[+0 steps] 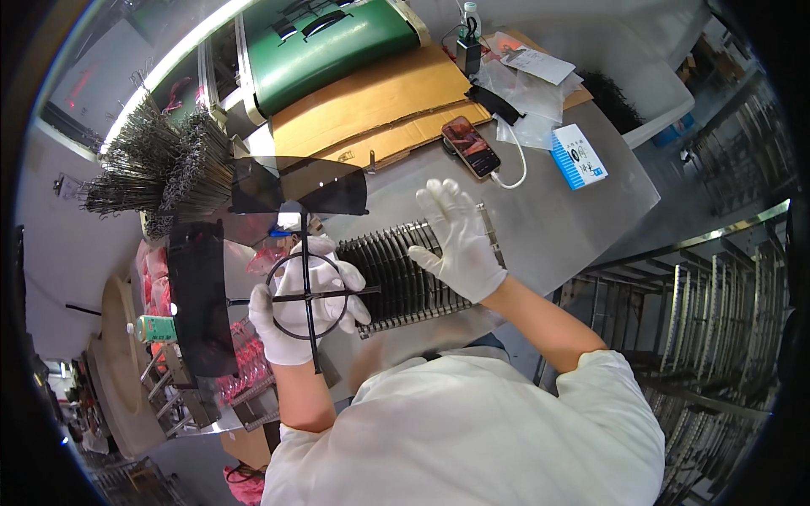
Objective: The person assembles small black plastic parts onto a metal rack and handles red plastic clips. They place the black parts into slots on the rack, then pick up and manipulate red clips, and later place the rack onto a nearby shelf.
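Note:
My left hand (291,325), in a white glove, is closed on a black ring frame with crossed bars (307,297); some fingers are behind it. Dark tinted curved panels stand at the ends of its bars: one panel (299,187) at the far end, another panel (201,295) at the left end. My right hand (458,243), also gloved, hovers with fingers spread and nothing in them. It is over the right part of a metal rack (415,315) that holds a row of several dark curved pieces (392,274). Whether it touches the rack I cannot tell.
Bundles of thin wire hooks (160,164) stand at the left. Beyond the rack lie flat cardboard (371,110) and a green conveyor belt (337,51). A phone (470,146) with a white cable and a blue-white box (579,156) rest on the metal table (540,232). Metal racks (700,312) stand right.

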`<state>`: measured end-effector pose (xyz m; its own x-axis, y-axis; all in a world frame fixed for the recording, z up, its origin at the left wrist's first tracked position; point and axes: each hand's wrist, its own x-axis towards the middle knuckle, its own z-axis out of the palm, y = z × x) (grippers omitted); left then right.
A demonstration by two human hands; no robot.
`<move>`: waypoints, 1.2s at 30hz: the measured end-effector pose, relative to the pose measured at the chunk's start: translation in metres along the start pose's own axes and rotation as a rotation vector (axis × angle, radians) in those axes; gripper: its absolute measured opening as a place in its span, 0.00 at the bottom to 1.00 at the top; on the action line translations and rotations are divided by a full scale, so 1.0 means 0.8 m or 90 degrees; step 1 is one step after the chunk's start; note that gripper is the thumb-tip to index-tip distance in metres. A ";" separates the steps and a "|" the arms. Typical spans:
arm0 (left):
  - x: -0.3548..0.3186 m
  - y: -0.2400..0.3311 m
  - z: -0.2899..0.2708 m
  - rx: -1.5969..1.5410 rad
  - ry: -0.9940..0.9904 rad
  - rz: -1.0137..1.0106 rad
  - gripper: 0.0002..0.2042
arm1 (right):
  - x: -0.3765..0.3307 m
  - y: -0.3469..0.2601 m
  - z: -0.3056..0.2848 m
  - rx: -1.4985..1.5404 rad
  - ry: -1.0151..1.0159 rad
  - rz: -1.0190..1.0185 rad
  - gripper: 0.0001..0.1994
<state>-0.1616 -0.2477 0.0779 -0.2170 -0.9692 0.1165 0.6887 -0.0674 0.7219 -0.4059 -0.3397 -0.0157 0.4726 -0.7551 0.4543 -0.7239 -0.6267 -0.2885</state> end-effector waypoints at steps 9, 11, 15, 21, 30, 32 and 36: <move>-0.026 -0.022 -0.021 -0.281 -0.191 -0.168 0.48 | 0.012 -0.078 -0.076 0.825 -0.376 0.166 0.42; -0.016 -0.015 -0.029 -0.094 -0.257 -0.149 0.48 | 0.009 -0.080 -0.086 0.961 -0.502 0.211 0.38; -0.033 0.011 -0.029 0.017 -0.107 -0.260 0.53 | 0.003 -0.036 -0.099 0.659 -0.308 0.343 0.36; -0.037 0.015 -0.063 -0.094 -0.139 -0.155 0.61 | -0.064 0.079 -0.043 0.715 -0.199 0.466 0.30; -0.028 0.014 -0.047 -0.080 -0.091 -0.247 0.62 | -0.071 0.078 -0.001 0.513 -0.426 0.538 0.34; -0.033 0.007 -0.055 -0.122 -0.104 -0.211 0.61 | -0.064 0.076 -0.013 0.431 -0.470 0.476 0.40; -0.026 0.012 -0.038 -0.060 -0.054 -0.252 0.59 | -0.064 0.072 -0.012 0.272 -0.466 0.406 0.42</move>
<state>-0.1292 -0.2357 0.0616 -0.5315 -0.8413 -0.0982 0.6000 -0.4558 0.6574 -0.4764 -0.3353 -0.0476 0.3585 -0.8107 -0.4630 -0.7748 0.0183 -0.6319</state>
